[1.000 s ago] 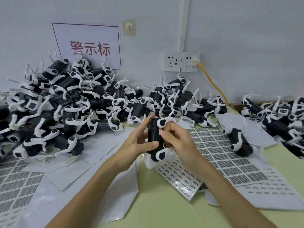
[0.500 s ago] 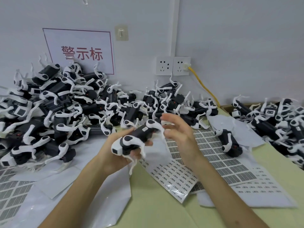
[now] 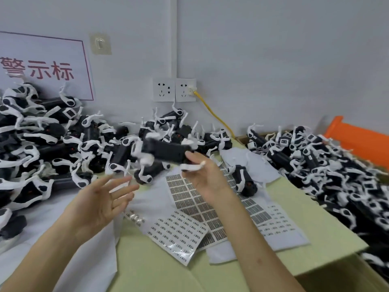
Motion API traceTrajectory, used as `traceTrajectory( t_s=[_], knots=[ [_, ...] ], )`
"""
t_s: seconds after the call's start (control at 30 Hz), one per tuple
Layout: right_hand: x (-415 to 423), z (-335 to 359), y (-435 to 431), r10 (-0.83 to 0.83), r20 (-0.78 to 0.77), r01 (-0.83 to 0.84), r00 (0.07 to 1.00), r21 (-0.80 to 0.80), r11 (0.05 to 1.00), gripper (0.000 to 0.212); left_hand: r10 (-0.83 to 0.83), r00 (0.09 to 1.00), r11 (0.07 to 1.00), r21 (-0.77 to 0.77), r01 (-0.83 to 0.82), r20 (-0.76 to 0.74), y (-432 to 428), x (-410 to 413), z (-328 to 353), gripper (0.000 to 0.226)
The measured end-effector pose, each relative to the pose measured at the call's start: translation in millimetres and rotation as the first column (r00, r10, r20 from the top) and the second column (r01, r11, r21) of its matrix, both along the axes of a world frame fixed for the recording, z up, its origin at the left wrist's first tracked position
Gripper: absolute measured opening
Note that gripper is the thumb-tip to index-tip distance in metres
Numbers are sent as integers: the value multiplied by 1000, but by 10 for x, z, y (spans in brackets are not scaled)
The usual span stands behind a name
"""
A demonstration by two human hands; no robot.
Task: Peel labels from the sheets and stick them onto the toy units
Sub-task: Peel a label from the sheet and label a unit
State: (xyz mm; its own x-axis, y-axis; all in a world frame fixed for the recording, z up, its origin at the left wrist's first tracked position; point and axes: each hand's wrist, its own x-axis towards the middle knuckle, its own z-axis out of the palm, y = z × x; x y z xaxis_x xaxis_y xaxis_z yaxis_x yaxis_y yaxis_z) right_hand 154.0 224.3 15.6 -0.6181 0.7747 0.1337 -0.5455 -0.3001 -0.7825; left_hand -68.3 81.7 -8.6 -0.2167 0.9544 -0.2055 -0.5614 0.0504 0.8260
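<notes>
- A pale green tabletop [image 3: 160, 268] against a grey wall carries the work, partly covered on the left by white backing paper [image 3: 88, 270].
- A large heap of black-and-white toy units [image 3: 42, 148] fills the left and rear of the tabletop. A second heap [image 3: 320, 165] runs along its right edge.
- A white wall sign [image 3: 46, 66] with red characters hangs behind the left heap.
- Label sheets [image 3: 189, 199] lie overlapping in the middle of the tabletop. A sheet of smaller printed labels [image 3: 176, 232] lies on top, nearest the camera.
- The right hand [image 3: 204, 178] grips one end of a toy unit [image 3: 166, 150]. It is held level in the air above the far end of the sheets and is blurred by motion.
- The left hand [image 3: 94, 207] is apart from it, palm up, fingers spread, holding nothing, above the backing paper.
- A lone toy unit [image 3: 244, 180] lies beside the sheets, to the right of the right hand.
- A yellow cable [image 3: 212, 114] runs down from a pair of wall sockets [image 3: 174, 90].
</notes>
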Motion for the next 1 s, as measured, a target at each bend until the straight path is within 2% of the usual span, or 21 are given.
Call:
traceTrajectory(
  t_s=[0.03,0.07,0.1,0.13,0.17,0.2,0.27,0.37,0.43,0.47,0.5,0.53,0.57,0.6,0.63,0.67,0.73,0.83,0.93,1.0],
  knots=[
    [83,5,60,-33,-238,-8,971,-168,986,30,40,999,999,7,-40,17,4,-20,-8,41],
    [184,-6,123,-76,-469,-63,880,-273,960,42,76,997,997,14,-76,35,8,-44,-19,40],
    [294,-15,178,-97,-639,-133,763,-302,944,52,105,993,994,22,-106,49,7,-58,-22,40],
    [379,-12,223,-94,-729,-175,678,-285,942,59,124,991,992,32,-126,59,2,-69,-21,39],
    [425,-9,255,-90,-750,-172,656,-265,949,62,138,988,989,37,-141,62,2,-73,-15,39],
    [432,-20,280,-94,-726,-142,681,-258,956,61,149,987,988,41,-152,62,2,-79,-18,38],
    [368,-70,287,-119,-612,-67,782,-272,960,54,164,985,985,42,-166,56,10,-86,-26,37],
    [170,-121,197,-154,-358,44,921,-297,954,37,205,979,978,29,-206,18,15,-106,-49,35],
    [43,-128,128,-180,-104,157,978,-196,968,30,262,964,965,19,-261,-41,23,-123,-58,33],
    [-8,-131,83,-212,62,215,975,-59,975,26,294,952,956,14,-294,-81,32,-128,-60,31],
    [-55,-146,34,-273,232,245,934,142,959,22,323,938,946,10,-325,-126,36,-127,-57,28],
    [-93,-187,-8,-373,370,233,851,371,899,19,348,921,936,5,-353,-175,38,-117,-52,26],
    [-133,-249,-38,-491,457,163,741,587,793,19,367,900,926,0,-378,-234,39,-99,-46,24],
    [-177,-321,-59,-586,499,38,638,740,671,25,381,873,916,-3,-401,-303,38,-76,-43,23],
    [-211,-382,-77,-635,522,-99,569,810,578,35,389,842,907,-2,-420,-373,42,-47,-39,22],
    [-244,-428,-98,-630,562,-220,536,813,538,45,395,814,900,1,-436,-427,40,-23,-38,22],
    [-298,-515,-128,-531,692,-431,489,721,543,60,388,776,893,-5,-449,-497,41,5,-38,21],
    [-351,-684,-160,-564,760,-689,324,598,409,69,371,693,894,36,-447,-618,10,23,-45,19],
    [-364,-737,-163,-615,737,-730,280,580,362,68,438,465,867,223,-447,-770,-58,-8,51,19],
    [-387,-735,-150,-630,725,-731,278,585,351,69,471,379,850,294,-437,-797,-126,-52,227,20]
  ],
)
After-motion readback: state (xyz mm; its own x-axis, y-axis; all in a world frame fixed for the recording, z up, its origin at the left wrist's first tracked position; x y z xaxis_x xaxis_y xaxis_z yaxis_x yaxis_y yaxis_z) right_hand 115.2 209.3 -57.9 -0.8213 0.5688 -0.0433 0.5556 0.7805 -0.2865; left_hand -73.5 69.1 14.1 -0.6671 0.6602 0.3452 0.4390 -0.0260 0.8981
